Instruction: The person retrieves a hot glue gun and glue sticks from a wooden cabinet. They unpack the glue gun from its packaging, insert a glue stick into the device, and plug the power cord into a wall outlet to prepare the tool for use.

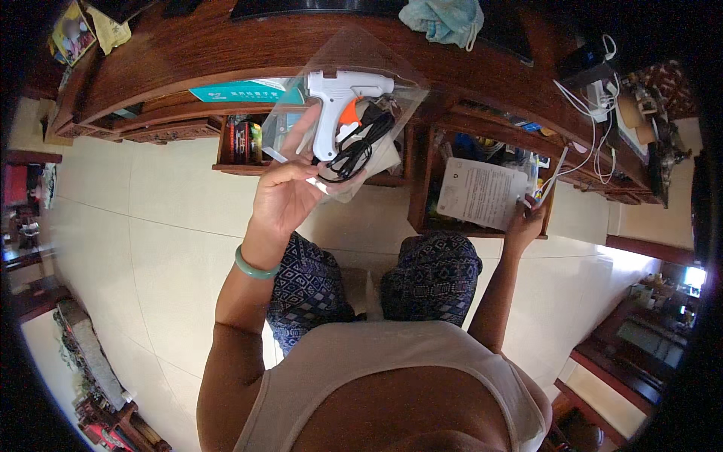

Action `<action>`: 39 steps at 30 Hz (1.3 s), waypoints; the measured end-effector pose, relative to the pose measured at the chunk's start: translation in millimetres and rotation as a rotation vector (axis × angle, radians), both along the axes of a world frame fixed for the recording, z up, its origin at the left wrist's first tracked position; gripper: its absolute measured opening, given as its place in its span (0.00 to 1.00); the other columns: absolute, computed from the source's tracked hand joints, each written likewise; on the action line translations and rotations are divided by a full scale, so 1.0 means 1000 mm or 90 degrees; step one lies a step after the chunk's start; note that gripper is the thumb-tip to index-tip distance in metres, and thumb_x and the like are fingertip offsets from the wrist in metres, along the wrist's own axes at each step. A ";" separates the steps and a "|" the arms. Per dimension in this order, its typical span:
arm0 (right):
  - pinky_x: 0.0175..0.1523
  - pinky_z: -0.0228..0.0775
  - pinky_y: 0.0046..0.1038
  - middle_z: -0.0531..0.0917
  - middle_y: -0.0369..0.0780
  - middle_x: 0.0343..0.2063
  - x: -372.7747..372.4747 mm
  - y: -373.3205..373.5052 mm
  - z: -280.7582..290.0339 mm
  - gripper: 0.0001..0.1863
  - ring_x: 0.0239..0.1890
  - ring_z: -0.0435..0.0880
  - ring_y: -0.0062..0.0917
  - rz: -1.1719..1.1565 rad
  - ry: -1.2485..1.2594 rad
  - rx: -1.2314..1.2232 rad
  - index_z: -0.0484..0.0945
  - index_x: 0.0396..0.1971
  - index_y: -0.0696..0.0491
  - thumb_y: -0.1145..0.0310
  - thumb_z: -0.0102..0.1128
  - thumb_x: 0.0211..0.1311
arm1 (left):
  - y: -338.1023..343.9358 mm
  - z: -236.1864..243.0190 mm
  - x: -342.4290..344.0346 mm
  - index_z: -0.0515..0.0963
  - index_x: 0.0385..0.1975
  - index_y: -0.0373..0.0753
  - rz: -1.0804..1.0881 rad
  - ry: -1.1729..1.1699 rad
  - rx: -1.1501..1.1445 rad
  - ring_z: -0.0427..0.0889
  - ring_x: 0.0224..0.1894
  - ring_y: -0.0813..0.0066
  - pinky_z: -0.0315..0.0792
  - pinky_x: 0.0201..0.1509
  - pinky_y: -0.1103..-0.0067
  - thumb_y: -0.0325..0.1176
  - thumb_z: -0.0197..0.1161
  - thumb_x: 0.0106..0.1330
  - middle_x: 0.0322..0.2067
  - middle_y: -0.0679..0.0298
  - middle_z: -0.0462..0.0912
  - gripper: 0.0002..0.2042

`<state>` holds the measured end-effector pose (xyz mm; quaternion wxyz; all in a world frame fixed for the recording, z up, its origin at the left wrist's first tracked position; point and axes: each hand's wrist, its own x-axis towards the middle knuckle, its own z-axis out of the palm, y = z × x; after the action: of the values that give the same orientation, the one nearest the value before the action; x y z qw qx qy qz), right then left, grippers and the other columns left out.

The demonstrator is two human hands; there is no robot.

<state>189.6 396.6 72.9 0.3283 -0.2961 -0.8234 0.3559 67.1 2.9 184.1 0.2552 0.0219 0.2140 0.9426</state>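
My left hand [282,197] is raised over the drawers, pinching the lower edge of a clear plastic bag [407,83]. Inside the bag is a white glue gun [329,113] with an orange trigger and a bundled black cord [363,151]. At the open right drawer [418,181], my right hand [525,218] has its fingers closed around the lower end of a thin white stick [553,177]. A white printed card package [482,192] lies on that drawer's contents, its edge beside my right fingers.
Behind the bag, another open drawer [226,167] holds small boxes. A teal box [245,91] rests under the wooden desk top [188,53]. A light blue cloth [443,21] lies on the desk. White cables [595,143] hang at the right, near a power strip.
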 end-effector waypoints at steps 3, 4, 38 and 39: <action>0.42 0.67 0.34 0.77 0.46 0.37 0.010 0.009 -0.021 0.14 0.34 0.75 0.38 -0.045 -0.130 0.073 0.65 0.39 0.58 0.73 0.58 0.55 | 0.001 0.005 0.002 0.52 0.65 0.41 -0.022 0.011 -0.053 0.62 0.62 0.56 0.54 0.64 0.51 0.20 0.49 0.50 0.61 0.53 0.60 0.36; 0.46 0.65 0.37 0.74 0.48 0.42 0.010 0.003 -0.020 0.20 0.40 0.71 0.42 -0.098 -0.198 0.209 0.63 0.44 0.59 0.73 0.61 0.53 | 0.002 0.000 0.003 0.52 0.65 0.38 -0.001 0.030 -0.065 0.62 0.62 0.57 0.56 0.64 0.53 0.22 0.51 0.54 0.61 0.53 0.60 0.34; 0.35 0.74 0.24 0.79 0.40 0.27 -0.090 -0.223 0.147 0.23 0.29 0.83 0.24 0.486 0.044 -0.203 0.63 0.35 0.57 0.72 0.70 0.44 | 0.023 -0.016 0.017 0.75 0.46 0.31 0.146 0.068 -0.228 0.78 0.41 0.75 0.75 0.43 0.82 0.20 0.57 0.60 0.44 0.56 0.78 0.13; 0.36 0.74 0.24 0.79 0.40 0.27 -0.090 -0.220 0.140 0.22 0.30 0.82 0.24 0.496 0.049 -0.180 0.64 0.35 0.57 0.72 0.70 0.45 | 0.023 -0.017 0.016 0.75 0.46 0.31 0.145 0.057 -0.212 0.78 0.41 0.75 0.75 0.43 0.82 0.20 0.57 0.61 0.44 0.57 0.78 0.13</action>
<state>99.2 176.2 213.3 0.1555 0.0088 -0.8039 0.5741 83.2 25.4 166.8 0.1375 -0.0032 0.3789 0.9151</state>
